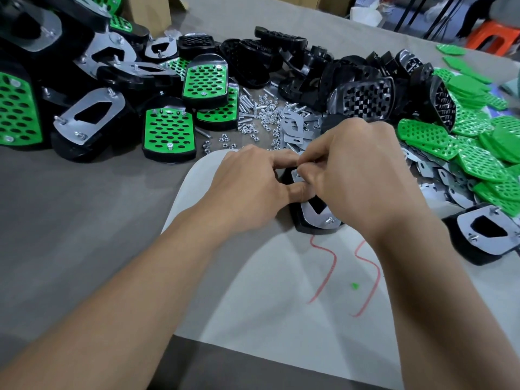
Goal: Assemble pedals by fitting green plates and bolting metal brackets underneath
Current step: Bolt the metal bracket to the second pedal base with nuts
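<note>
A grey table [84, 220] runs ahead of you, with a white sheet [281, 305] marked in red lying on it under your forearms. The pedal [306, 230] you are working on sits upside down at the sheet's far edge, its bracket [311, 213] facing up and one bolt [328, 220] standing out of the near end.

Both your arms reach forward and meet over that pedal. Your left hand [247, 190] comes in from the left, knuckles up, and grips it: the fingers curl over the far end and the thumb lies flat against the pedal's left side. Your right hand [357, 175] arches over from the right with the wrist raised. Its fingers are curled tight together and, with the thumb, pinch the bracket's far end. Whether anything small sits between those fingertips is hidden.

Finished pedals [168, 136] are heaped at far left, some green side up and some bracket side up. Nuts [253, 119] and loose brackets [295, 128] lie just beyond your hands. Bare black bodies [363, 97] are piled behind them, and green plates [478, 153] are stacked at right. Another bracketed pedal [484, 237] rests near your right forearm.
</note>
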`<state>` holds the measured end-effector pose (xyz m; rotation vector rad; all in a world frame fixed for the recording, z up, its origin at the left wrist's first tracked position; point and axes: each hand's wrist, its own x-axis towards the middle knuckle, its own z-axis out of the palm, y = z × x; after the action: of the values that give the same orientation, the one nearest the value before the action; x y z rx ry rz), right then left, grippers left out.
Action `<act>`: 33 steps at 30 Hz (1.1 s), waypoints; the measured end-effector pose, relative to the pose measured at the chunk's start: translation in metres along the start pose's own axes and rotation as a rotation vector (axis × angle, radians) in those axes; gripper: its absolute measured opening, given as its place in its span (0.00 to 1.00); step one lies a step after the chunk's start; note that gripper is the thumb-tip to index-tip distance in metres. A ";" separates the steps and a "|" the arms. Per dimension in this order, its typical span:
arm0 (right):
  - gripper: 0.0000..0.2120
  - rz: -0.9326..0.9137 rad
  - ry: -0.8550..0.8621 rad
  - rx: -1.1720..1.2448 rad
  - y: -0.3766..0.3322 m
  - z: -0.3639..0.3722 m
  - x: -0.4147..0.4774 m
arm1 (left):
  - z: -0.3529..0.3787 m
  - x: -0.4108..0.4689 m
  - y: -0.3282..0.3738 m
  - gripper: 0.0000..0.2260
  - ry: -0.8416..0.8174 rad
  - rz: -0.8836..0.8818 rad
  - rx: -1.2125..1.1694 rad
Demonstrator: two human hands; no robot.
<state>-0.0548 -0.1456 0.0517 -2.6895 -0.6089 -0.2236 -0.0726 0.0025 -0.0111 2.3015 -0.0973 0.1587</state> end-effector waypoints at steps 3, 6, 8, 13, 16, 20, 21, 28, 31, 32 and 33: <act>0.10 0.015 0.002 0.022 0.001 0.000 0.000 | 0.000 0.001 -0.001 0.12 -0.019 -0.015 0.018; 0.09 0.036 0.023 0.073 0.008 0.000 0.000 | 0.001 0.002 -0.002 0.15 -0.028 -0.026 0.034; 0.09 0.032 0.021 0.084 0.011 0.001 0.000 | 0.001 0.001 -0.002 0.17 -0.015 -0.029 0.022; 0.10 0.081 0.032 0.222 0.016 0.002 0.002 | 0.001 0.000 -0.001 0.15 0.002 -0.022 -0.005; 0.11 0.088 -0.002 0.281 0.016 0.003 0.002 | 0.000 -0.001 0.001 0.15 -0.006 -0.001 -0.020; 0.11 0.091 -0.011 0.269 0.015 0.003 0.003 | -0.001 -0.002 0.001 0.15 -0.004 0.014 -0.026; 0.11 0.088 -0.008 0.256 0.015 0.003 0.003 | -0.001 -0.002 0.001 0.14 -0.001 0.017 -0.022; 0.08 0.029 0.017 0.119 0.009 0.002 0.001 | 0.001 0.000 -0.003 0.15 -0.001 -0.018 -0.002; 0.05 0.017 0.006 0.056 0.006 0.002 0.002 | 0.001 0.000 -0.002 0.14 0.008 -0.026 0.003; 0.05 0.011 -0.001 0.034 0.005 0.002 0.002 | 0.001 0.000 -0.001 0.12 0.005 -0.029 0.004; 0.06 0.006 -0.009 0.022 0.005 0.003 0.003 | 0.001 0.000 -0.001 0.10 0.000 -0.031 0.007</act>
<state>-0.0500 -0.1470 0.0480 -2.6720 -0.6031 -0.2015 -0.0719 0.0023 -0.0125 2.3088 -0.0608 0.1431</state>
